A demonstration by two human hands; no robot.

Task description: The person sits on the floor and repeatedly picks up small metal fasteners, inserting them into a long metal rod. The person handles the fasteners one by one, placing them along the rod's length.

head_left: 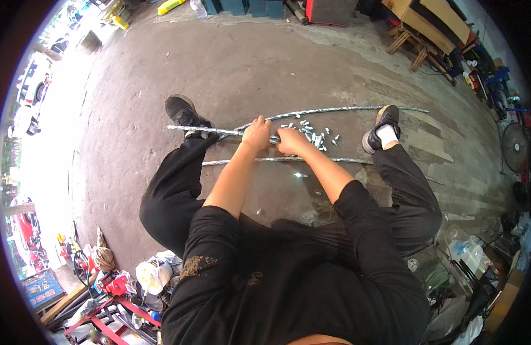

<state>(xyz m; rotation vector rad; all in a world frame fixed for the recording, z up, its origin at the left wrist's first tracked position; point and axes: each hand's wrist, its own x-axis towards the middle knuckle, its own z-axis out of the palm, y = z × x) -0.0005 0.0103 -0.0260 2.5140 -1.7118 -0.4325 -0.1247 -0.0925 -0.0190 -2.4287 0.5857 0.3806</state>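
While left hand (257, 135) grips, silvery rod (205, 130) lies crosswise, tip left.

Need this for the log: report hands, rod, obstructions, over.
Left hand closed on rod; right hand beside it, grip unclear. Rod crosses left shoe in view. Loose pieces near right hand, possible clutter.

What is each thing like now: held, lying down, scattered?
Slim silver segmented rod, held
Bare left hand, closed around that rod
Bare right hand, fingers curled, hold unclear
Far silver segmented rod, lying down
Near silver segmented rod, lying down
Small silvery pieces, scattered
Round gray fan, spin unclear
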